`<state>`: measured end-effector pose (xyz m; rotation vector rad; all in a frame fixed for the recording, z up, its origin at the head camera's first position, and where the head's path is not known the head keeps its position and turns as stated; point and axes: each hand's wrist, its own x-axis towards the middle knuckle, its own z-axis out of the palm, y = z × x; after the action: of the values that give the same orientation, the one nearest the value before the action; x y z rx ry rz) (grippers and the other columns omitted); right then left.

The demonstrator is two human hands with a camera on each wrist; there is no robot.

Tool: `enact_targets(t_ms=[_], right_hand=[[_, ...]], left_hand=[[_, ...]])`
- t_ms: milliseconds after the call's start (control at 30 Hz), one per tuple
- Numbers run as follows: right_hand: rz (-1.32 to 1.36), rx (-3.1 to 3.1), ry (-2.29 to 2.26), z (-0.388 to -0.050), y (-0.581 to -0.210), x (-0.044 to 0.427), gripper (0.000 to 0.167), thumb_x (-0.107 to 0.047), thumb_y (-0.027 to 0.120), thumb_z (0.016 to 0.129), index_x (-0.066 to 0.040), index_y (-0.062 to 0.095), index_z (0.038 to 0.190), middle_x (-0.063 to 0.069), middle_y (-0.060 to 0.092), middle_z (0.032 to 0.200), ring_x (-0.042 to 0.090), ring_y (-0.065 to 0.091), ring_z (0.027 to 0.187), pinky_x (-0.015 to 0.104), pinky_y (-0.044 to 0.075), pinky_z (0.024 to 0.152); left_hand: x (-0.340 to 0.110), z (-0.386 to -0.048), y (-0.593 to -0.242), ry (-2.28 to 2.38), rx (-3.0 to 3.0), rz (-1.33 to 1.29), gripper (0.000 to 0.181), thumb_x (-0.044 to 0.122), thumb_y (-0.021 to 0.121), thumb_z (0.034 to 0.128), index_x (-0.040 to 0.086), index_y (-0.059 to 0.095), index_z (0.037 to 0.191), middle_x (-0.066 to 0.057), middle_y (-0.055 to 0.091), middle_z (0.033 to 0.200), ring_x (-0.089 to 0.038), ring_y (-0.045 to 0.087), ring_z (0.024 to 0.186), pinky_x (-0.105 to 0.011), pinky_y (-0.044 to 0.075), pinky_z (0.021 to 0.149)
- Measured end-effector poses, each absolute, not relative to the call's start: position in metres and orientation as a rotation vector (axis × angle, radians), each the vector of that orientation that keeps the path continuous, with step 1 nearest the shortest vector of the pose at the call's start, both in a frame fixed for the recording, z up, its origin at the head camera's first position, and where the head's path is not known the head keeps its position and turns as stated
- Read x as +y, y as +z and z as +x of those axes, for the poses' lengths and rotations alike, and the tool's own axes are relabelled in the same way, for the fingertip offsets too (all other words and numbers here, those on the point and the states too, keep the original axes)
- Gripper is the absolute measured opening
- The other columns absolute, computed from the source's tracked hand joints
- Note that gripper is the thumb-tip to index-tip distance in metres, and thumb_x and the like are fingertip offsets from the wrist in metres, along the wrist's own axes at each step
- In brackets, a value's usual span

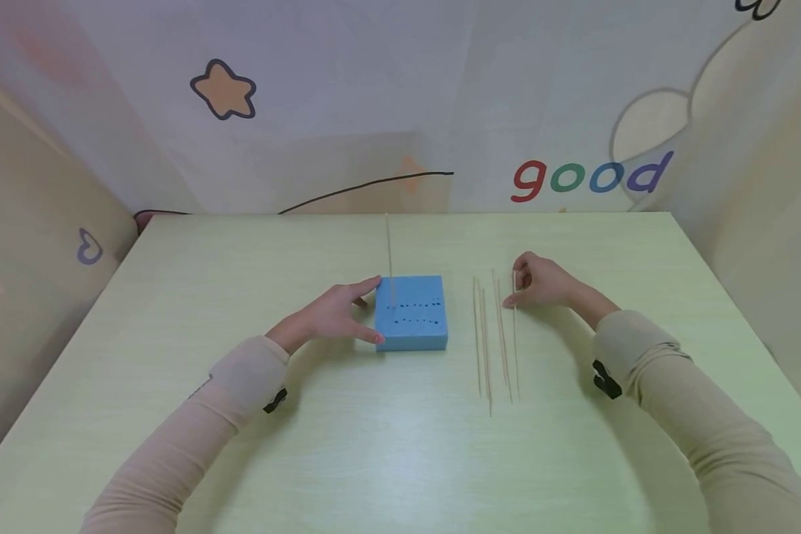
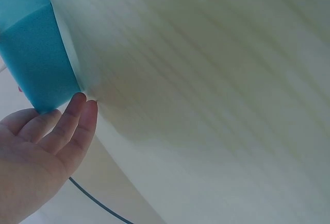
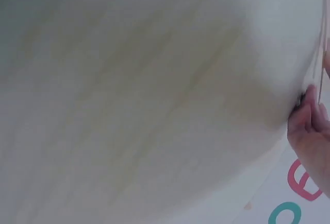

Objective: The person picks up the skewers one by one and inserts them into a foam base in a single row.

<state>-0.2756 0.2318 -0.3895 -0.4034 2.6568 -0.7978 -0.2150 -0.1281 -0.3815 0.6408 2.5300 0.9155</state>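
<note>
In the head view, a blue foam block with rows of dark dots on top has one thin stick standing upright at its left part. My left hand is spread along the block's left side, thumb at the front corner and a finger at the back one. Its extended fingers touch the blue block in the left wrist view. Farther right, my right hand pinches the upper part of the rightmost thin stick. My right hand is partly cut off in its wrist view.
Several loose thin sticks lie roughly parallel on the pale table, between the block and my right hand. Behind the table hangs a printed cloth with a star and coloured letters.
</note>
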Motion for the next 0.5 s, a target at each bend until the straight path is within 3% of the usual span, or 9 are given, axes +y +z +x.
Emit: enact_targets(t_ms=[133,500], right_hand=[[-0.317,2.564,-0.958,-0.274,-0.386,0.237,0.058,-0.016,0.071,0.079,0.006,0.036,0.12,0.008,0.057,0.08,0.02,0.05,0.074,0.031,0.039,0.072],[-0.12,2.447,-1.386,-0.264,-0.376,0.242,0.057,-0.017,0.065,0.085,0.002,0.035,0.13,0.014,0.066,0.092,0.019,0.059,0.071,0.024,0.05,0.068]], left_hand=[[-0.126,-0.215,-0.381,0.919,2.523,0.645,0.103,0.037,0.079,0.0678,0.008,0.018,0.146,-0.008,0.026,0.147,-0.028,0.043,0.121,-0.041,0.035,0.099],[-0.126,-0.214,-0.381,0.912,2.531,0.629,0.103,0.036,0.08,0.0678,0.008,0.019,0.146,-0.008,0.027,0.147,-0.028,0.043,0.121,-0.041,0.036,0.098]])
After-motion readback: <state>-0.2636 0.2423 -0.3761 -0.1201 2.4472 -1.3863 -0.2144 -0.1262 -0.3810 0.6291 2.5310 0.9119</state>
